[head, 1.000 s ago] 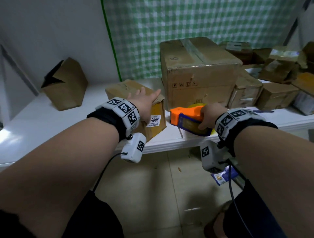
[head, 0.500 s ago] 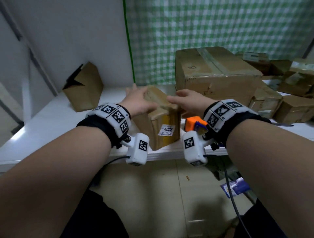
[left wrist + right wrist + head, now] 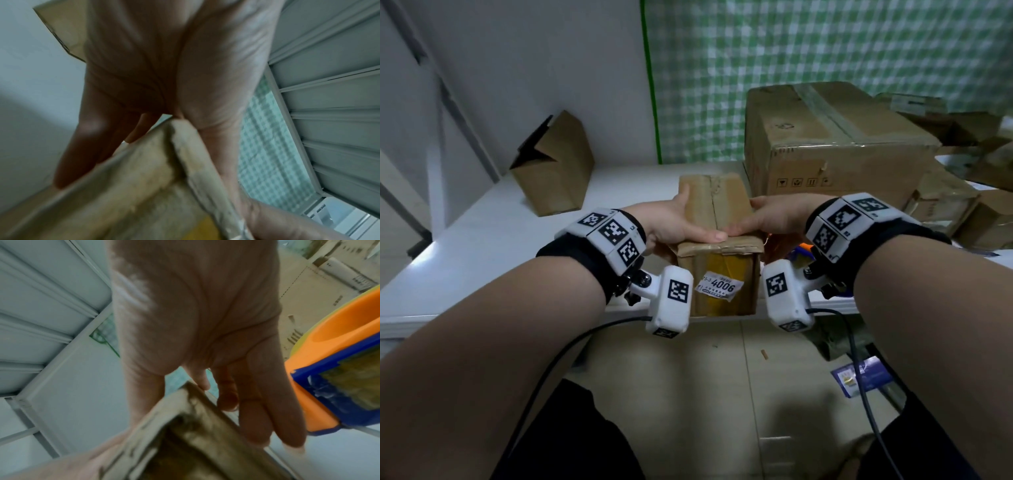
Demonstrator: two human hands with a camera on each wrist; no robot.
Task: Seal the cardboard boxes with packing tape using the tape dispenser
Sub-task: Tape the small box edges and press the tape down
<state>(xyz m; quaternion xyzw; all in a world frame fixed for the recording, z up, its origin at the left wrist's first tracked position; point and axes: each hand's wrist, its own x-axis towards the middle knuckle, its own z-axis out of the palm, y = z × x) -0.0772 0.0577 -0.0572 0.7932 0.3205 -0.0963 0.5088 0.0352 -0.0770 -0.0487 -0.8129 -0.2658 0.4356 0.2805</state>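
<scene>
Here the small cardboard box (image 3: 717, 219) stands at the front edge of the white table (image 3: 482, 240), held between both hands. The left hand (image 3: 674, 224) clasps its left side: the thumb lies flat across the top flap, its tip meeting the centre seam, while the fingers (image 3: 86, 146) reach down the side wall, straight and pressed against the cardboard. The right hand (image 3: 774, 217) mirrors this on the right side, thumb laid along the top toward the seam until the two thumb tips nearly touch, fingers (image 3: 267, 410) extended down the box's right wall. The two top flaps meet in a line running away from the thumbs. Below the thumbs, on the near face, sits a white label (image 3: 719, 287) reading 4006 over a yellow patch.

Just beyond the right fingers, the orange and blue tape dispenser (image 3: 333, 369) rests on the table, in neither hand. Farther past the right fingertips stands a large taped box (image 3: 832, 144); well beyond the left fingers an open empty carton (image 3: 554, 171) lies tipped near the wall.
</scene>
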